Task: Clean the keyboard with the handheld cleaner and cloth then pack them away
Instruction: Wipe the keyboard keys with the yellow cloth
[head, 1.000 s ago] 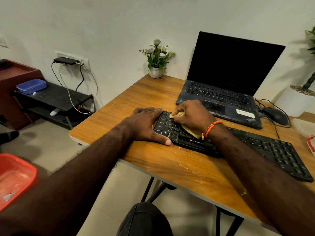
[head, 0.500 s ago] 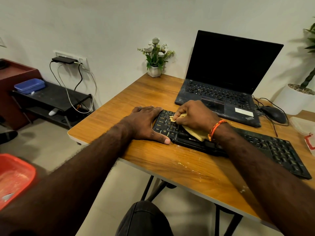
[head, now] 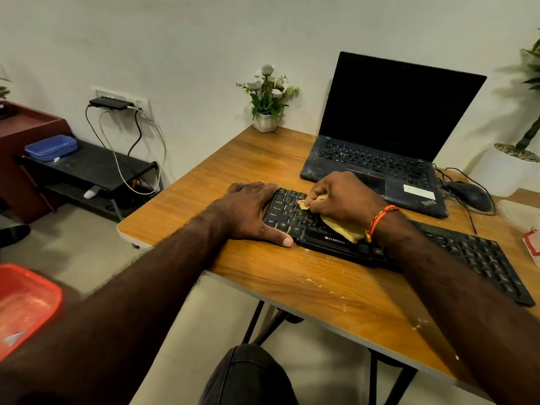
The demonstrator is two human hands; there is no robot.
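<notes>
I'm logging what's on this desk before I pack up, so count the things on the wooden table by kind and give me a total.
Keyboards: 1, the black keyboard.
Laptops: 1, the laptop.
Mice: 1, the mouse.
Cloths: 1, the yellow cloth.
Flower pots: 1, the small flower pot.
Clear containers: 1, the clear container at the right edge, partly cut off.
Total: 6

The keyboard is black with pale key legends and white "ZEBRONICS" lettering. The cloth on it is dull yellow. The counter is honey-brown wood grain, flecked with pale specks. An orange thread band circles one wrist. The laptop is black, the flowers white above green leaves, in a white pot. At lower left sits a red tray; at left, a blue box.
</notes>
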